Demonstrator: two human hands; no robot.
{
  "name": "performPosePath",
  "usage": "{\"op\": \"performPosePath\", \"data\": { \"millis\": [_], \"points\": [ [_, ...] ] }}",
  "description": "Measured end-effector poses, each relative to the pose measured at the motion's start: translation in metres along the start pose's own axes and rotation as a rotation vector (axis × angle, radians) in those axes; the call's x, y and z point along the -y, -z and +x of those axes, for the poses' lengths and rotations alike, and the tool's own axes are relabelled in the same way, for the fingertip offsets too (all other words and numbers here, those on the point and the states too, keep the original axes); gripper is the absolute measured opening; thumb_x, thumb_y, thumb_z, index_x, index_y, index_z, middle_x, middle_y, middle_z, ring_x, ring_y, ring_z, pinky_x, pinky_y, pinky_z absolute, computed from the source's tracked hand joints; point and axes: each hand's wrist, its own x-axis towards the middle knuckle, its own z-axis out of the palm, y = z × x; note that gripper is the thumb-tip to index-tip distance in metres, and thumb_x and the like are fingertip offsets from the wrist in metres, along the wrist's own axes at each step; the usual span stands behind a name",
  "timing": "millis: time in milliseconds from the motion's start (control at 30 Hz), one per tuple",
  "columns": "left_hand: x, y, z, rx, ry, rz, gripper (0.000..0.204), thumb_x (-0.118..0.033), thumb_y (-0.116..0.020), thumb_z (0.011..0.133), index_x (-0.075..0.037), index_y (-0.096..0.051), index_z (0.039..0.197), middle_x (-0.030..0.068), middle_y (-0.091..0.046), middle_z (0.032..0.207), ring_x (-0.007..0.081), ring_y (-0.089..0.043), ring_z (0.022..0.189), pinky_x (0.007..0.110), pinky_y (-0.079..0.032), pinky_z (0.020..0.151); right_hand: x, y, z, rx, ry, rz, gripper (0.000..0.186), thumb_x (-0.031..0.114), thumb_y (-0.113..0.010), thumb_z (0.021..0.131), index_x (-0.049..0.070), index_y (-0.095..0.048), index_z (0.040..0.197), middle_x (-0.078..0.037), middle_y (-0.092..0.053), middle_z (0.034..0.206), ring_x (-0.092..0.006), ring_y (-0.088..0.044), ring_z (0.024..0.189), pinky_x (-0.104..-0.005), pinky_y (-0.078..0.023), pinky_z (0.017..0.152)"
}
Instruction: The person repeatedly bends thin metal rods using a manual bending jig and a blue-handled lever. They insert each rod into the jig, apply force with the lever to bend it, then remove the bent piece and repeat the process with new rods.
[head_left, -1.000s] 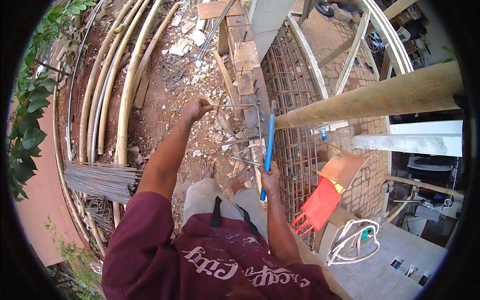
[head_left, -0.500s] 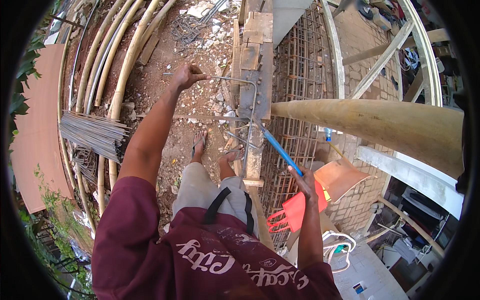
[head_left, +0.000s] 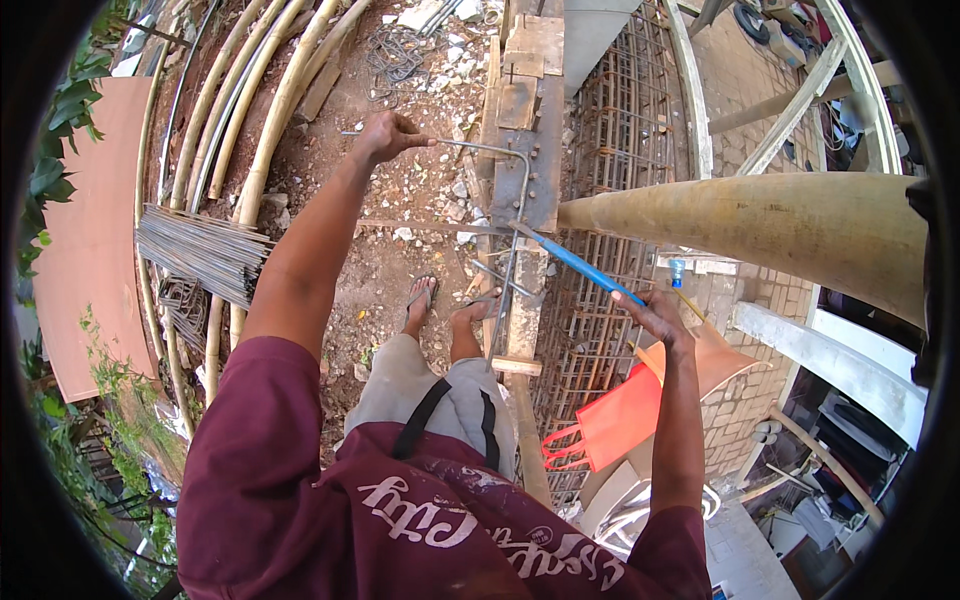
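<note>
A bent steel rod [head_left: 487, 149] lies across the plate [head_left: 508, 195], the dark metal piece set with upright pins. One leg of the rod runs out past the plate's left edge to the left hand [head_left: 393, 137]; after a rounded corner over the plate, the other leg runs down beyond the plate's near edge, toward the wearer. The left hand, well to the left of the plate, is closed around the rod, whose tip shows on the hand's far side.

The right hand [head_left: 658, 316], to the right of the plate and nearer the wearer, grips the lower end of a blue bar [head_left: 575, 262], thumb laid along it. The bar slants up to the plate's near edge, where its bare metal head meets the rod; whether it hooks around the rod is too small to tell.

The plate sits on a wooden beam [head_left: 526, 318], which runs on toward the wearer. Worn wood blocks [head_left: 518, 103] lie on the plate's far part. Just right of the plate stretches a rebar cage [head_left: 615, 110], with a thick round pole [head_left: 740, 225] crossing over it. Farther right of the plate and nearer the wearer are a red bag [head_left: 622, 420] and a small blue bottle [head_left: 677, 270]. Well left of the plate, a stack of thin bars [head_left: 200, 250] lies across bamboo poles [head_left: 285, 110].
</note>
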Motion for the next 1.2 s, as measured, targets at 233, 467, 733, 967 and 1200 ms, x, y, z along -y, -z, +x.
{"op": "performPosePath", "data": {
  "millis": [233, 467, 733, 967, 1200],
  "points": [
    [-0.010, -0.028, -0.038, -0.485, -0.177, 0.156, 0.061, -0.060, -0.086, 0.084, -0.007, -0.079, 0.114, 0.0176, -0.072, 0.118, 0.0346, -0.068, 0.111, 0.049, -0.055, 0.096, -0.006, -0.071, -0.027, -0.224, 0.035, 0.012, 0.076, 0.083, -0.065, 0.089, 0.009, -0.081, 0.089, -0.014, -0.068, 0.067, -0.0340, -0.070, 0.071, -0.0489, -0.052, 0.072],
    [-0.101, -0.211, -0.266, 0.525, 0.383, -0.988, 0.075, -0.066, -0.054, 0.107, -0.002, -0.056, 0.146, 0.0200, -0.070, 0.124, 0.0291, -0.072, 0.108, 0.046, -0.059, 0.095, -0.011, -0.085, -0.025, -0.389, 0.032, -0.019, 0.078, 0.085, -0.065, 0.085, 0.009, -0.079, 0.084, -0.015, -0.070, 0.069, -0.0382, -0.072, 0.075, -0.0518, -0.054, 0.076],
    [-0.060, -0.231, -0.292, 0.514, 0.044, -0.696, 0.061, -0.051, -0.044, 0.115, 0.003, -0.067, 0.096, 0.0113, -0.065, 0.081, 0.0250, -0.064, 0.075, 0.044, -0.051, 0.070, 0.069, -0.132, -0.092, -0.574, -0.170, 0.102, 0.079, 0.086, -0.066, 0.085, 0.007, -0.073, 0.076, -0.017, -0.067, 0.065, -0.0401, -0.070, 0.069, -0.0539, -0.052, 0.069],
    [0.029, -0.036, -0.169, 0.470, -0.408, 0.245, 0.072, -0.062, -0.038, 0.111, 0.000, -0.070, 0.093, 0.0284, -0.069, 0.077, 0.0423, -0.072, 0.077, 0.054, -0.054, 0.074, 0.245, -0.347, -0.099, -0.626, -0.568, 0.727, 0.080, 0.082, -0.053, 0.096, 0.006, -0.078, 0.095, -0.023, -0.073, 0.081, -0.0452, -0.072, 0.083, -0.0550, -0.054, 0.078],
    [0.033, -0.078, -0.197, 0.223, -0.311, 0.206, 0.059, -0.054, -0.044, 0.112, -0.002, -0.071, 0.114, 0.0326, -0.073, 0.092, 0.0526, -0.071, 0.092, 0.062, -0.055, 0.084, 0.169, -0.335, -0.105, -0.621, -0.417, 0.577, 0.073, 0.076, -0.057, 0.098, 0.008, -0.073, 0.081, -0.014, -0.069, 0.069, -0.0362, -0.072, 0.072, -0.0499, -0.052, 0.071]
  ]
}}
